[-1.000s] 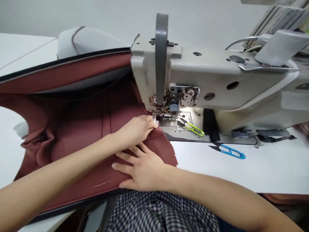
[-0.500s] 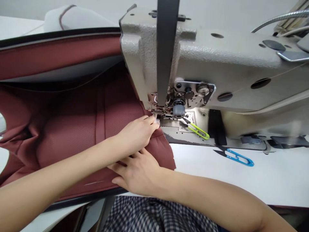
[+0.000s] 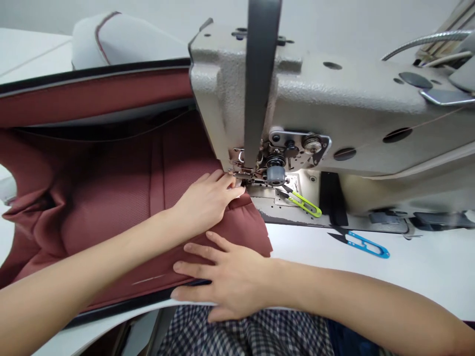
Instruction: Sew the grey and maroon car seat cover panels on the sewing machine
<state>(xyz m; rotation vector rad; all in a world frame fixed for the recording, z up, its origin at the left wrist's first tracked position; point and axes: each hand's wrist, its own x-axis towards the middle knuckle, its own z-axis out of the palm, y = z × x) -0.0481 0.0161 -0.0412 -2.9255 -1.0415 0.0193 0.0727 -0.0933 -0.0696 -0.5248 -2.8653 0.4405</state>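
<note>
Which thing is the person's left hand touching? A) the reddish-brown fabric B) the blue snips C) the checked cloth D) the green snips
A. The left hand rests on the soft reddish-brown fabric, right beside the shiny metal presser foot of the big grey sewing machine.
</note>
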